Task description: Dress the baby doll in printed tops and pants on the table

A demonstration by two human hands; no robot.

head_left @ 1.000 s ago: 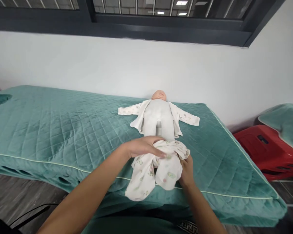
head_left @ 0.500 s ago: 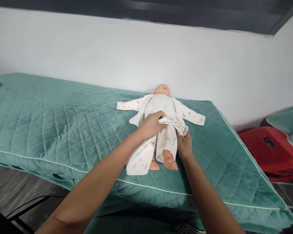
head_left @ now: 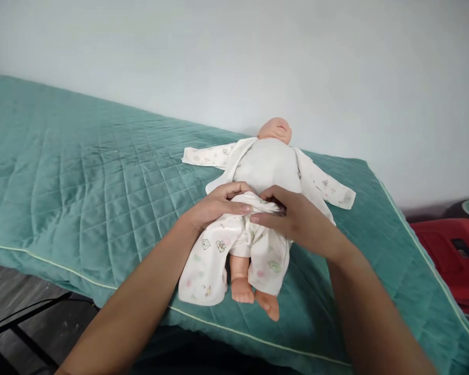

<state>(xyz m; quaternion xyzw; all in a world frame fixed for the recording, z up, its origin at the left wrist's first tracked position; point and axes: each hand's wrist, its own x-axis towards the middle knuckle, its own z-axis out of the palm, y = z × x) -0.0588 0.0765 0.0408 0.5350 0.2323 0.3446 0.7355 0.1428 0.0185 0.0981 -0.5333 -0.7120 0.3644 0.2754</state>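
Note:
A baby doll (head_left: 271,161) lies on its back on a teal quilted bed (head_left: 82,172), head toward the wall. It wears an unfastened white printed jacket (head_left: 320,182) with the sleeves spread out. White printed pants (head_left: 219,255) cover its legs, and both bare feet (head_left: 254,297) stick out below. My left hand (head_left: 214,205) and my right hand (head_left: 293,219) meet at the doll's waist, each with fingers closed on the pants' waistband.
A plain white wall runs behind the bed. A red object (head_left: 449,260) stands on the floor to the right of the bed. Dark floor (head_left: 11,297) shows at the lower left, below the bed's near edge.
My hands have drawn the pants up the doll's legs to its waist. The feet, first hidden in the pants, now stick out. The camera has tilted down and come closer.

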